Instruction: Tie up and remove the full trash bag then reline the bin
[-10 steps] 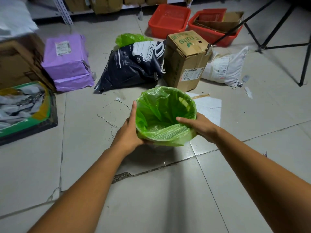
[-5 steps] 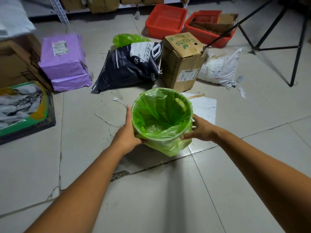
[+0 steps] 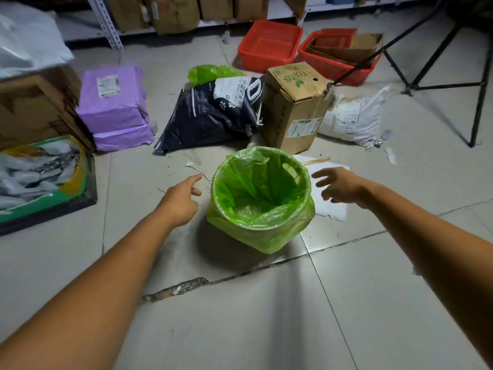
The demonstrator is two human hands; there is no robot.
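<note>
**Inspector:** Both hands are off the bin. Left hand (image 3: 181, 201) sits just left of it, forefinger extended, other fingers loosely curled, holding nothing. Right hand (image 3: 337, 186) hovers just right of the rim, fingers spread, palm down, also empty.

**Clerk:** And the bin itself?

**Inspector:** Small round bin (image 3: 262, 228) standing upright on the tiled floor (image 3: 240, 316), between the two hands. A green liner bag (image 3: 260, 190) is fitted inside, its top folded over the rim and hanging down the outside wall (loosely, lower on the near side). Interior looks empty apart from the crumpled film at the bottom.

**Clerk:** Anything under or beside it?

**Inspector:** A white sheet (image 3: 330, 206) lies flat on the floor beneath the right hand, touching the bin's right side. A cracked grout line (image 3: 186, 285) runs across the tiles nearer the camera.

**Clerk:** Beyond that?

**Inspector:** Just behind the bin, a cardboard box (image 3: 293, 113); to its left a dark printed sack (image 3: 210, 116), with another green bag (image 3: 210, 73) behind that. A white sack (image 3: 354, 116) lies right of the box. Purple parcels (image 3: 114, 108) are stacked at the left. Furthest back, two red baskets (image 3: 269, 44) near the shelving.
</note>
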